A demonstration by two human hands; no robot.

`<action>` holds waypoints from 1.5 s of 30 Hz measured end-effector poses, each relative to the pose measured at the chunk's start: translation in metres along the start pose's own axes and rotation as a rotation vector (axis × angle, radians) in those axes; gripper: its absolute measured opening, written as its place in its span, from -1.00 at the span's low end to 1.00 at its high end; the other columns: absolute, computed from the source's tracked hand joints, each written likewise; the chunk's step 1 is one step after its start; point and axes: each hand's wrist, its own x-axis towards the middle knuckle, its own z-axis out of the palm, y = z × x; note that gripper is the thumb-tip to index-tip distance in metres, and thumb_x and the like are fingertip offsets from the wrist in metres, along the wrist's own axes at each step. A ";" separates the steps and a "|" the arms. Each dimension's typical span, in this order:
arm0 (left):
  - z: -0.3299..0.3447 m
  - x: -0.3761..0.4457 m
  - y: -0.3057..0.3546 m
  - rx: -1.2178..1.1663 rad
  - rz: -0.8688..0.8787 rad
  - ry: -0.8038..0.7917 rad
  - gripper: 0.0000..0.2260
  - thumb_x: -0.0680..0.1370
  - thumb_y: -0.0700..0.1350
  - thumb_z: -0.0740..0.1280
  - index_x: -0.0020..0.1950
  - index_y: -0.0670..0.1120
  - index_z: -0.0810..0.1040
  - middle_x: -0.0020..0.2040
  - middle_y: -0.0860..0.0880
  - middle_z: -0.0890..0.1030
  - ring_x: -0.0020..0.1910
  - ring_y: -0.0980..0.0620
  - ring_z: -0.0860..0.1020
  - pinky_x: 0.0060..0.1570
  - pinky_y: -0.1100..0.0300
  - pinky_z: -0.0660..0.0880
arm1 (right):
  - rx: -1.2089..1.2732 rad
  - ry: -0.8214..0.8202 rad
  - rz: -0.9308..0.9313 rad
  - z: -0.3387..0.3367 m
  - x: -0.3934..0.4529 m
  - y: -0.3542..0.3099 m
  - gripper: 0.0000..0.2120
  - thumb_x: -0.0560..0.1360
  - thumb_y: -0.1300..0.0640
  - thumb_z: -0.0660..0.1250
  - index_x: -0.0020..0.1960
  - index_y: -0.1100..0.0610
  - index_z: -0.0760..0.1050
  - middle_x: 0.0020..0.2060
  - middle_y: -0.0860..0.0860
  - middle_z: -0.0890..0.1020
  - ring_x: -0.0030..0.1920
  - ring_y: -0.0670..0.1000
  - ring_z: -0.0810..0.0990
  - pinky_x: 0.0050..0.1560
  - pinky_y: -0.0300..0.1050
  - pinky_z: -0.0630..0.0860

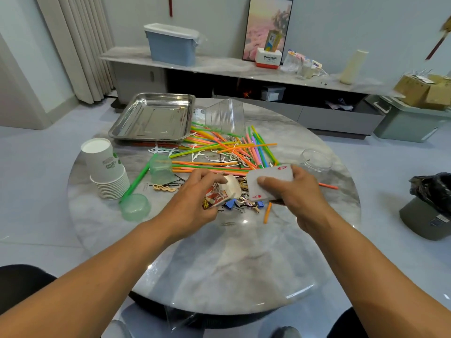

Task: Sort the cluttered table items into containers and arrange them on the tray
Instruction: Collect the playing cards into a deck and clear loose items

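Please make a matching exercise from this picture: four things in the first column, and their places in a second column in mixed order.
Things
1. shiny steel tray
2. stack of white paper cups
3. white playing card
4. clear glass jar

Places
A. held in the right hand
B. table's right side
C. table's far left
D. table's left edge, upside down

Pairs: 1-C, 2-D, 3-A, 4-B

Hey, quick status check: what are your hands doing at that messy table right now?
Right hand grips playing cards. Left hand holds the card box. Steel tray holds nothing yet. Straws and clips scattered ahead.
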 end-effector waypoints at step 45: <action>0.010 -0.016 0.008 0.454 0.211 0.086 -0.33 0.39 -0.25 0.52 0.48 0.01 0.45 0.23 -0.02 0.51 0.19 -0.10 0.48 0.12 -0.02 0.42 | -0.033 -0.318 -0.021 0.016 -0.006 0.046 -0.64 0.28 0.32 0.65 -0.05 0.08 0.59 -0.16 0.04 0.68 -0.23 -0.09 0.66 -0.26 -0.23 0.58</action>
